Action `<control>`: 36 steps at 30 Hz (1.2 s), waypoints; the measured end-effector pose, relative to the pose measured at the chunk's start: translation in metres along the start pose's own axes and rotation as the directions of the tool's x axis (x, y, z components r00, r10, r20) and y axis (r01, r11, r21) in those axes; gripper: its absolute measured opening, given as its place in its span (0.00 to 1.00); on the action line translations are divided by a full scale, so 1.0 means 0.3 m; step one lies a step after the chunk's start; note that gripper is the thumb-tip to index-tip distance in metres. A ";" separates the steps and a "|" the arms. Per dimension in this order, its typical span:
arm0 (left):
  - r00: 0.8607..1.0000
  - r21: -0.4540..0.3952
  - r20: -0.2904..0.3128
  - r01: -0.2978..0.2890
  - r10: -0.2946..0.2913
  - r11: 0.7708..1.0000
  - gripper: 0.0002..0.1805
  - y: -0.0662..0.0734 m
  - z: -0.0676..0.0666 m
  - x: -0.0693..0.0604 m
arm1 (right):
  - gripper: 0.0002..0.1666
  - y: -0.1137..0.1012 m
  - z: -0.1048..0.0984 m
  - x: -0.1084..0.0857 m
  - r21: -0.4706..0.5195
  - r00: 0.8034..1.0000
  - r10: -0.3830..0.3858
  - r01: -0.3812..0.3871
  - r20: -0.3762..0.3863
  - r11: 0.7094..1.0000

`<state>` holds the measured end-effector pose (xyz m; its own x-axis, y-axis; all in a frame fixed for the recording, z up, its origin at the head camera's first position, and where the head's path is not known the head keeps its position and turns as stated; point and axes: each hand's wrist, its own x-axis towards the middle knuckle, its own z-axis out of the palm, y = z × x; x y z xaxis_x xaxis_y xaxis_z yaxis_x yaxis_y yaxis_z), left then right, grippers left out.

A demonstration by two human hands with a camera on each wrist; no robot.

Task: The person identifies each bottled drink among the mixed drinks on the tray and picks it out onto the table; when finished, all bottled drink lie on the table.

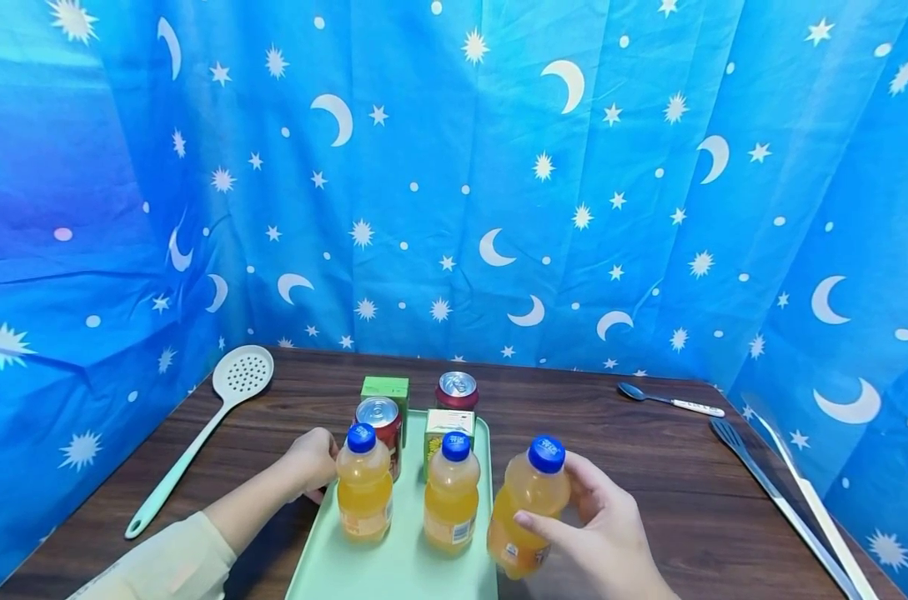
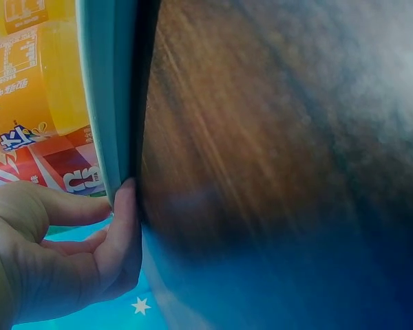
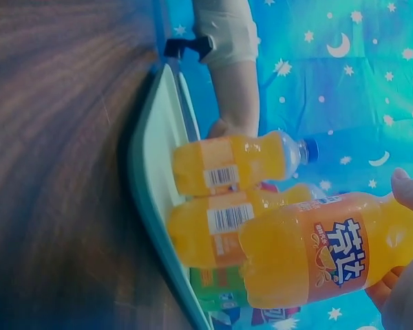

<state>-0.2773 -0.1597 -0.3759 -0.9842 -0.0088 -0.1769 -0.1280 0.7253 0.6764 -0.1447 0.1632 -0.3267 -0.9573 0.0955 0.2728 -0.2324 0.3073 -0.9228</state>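
gripping 1 tilted bottle [image 1: 526, 498], right hand [image 1: 604, 533] beside the green tray [image 1: 393, 575], left hand [image 1: 314, 461] pinching its rim [image 2: 110, 89]

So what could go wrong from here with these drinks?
The held bottle could catch the right rim of the tray, since its base looks right beside that rim in the head view. It might also bump the middle bottle, standing close to it. And because the left hand pinches the tray's left edge, a tug could topple the left bottle or the can behind it.
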 end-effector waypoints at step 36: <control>1.000 0.008 -0.006 -0.009 0.009 1.000 0.09 -0.005 0.004 0.009 | 0.37 0.133 -0.057 0.325 -0.118 0.985 -0.169 0.163 -0.039 0.979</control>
<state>-0.2797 -0.1600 -0.3784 -0.9861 -0.0063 -0.1662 -0.1180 0.7308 0.6723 -0.2445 0.2009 -0.3322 -0.8968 0.0790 0.4353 -0.3638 0.4281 -0.8273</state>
